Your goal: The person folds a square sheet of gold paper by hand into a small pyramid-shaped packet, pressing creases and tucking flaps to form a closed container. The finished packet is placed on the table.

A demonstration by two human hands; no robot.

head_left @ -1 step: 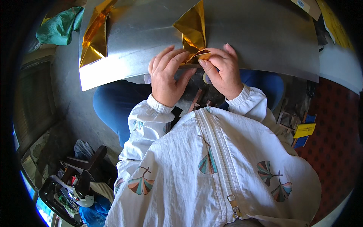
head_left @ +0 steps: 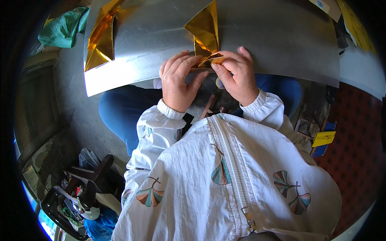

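Observation:
A sheet of shiny gold foil paper (head_left: 204, 29), folded into points, lies at the near edge of a grey metal tabletop (head_left: 277, 36). My right hand (head_left: 238, 74) pinches a small folded flap at its near end between thumb and fingers; the flap's pale underside shows. On the other side, my left hand (head_left: 179, 80) has bent fingers on the paper's near left corner, its thumb low by the table edge. Fingers partly hide that near end. A second folded gold foil piece (head_left: 102, 40) rests apart at the table's left edge.
A green plastic bag (head_left: 64, 28) sits beyond the table's left side. At the far right corner is a cardboard piece (head_left: 327, 9). A black basket (head_left: 60, 213) with assorted things stands low at left. To the right, a yellow card (head_left: 324, 138) is near the dark red floor covering (head_left: 354, 160).
My left hand has shifted very slightly to the right and nearer, its fingers a little more bent. My right hand and both foil pieces stay practically where they were.

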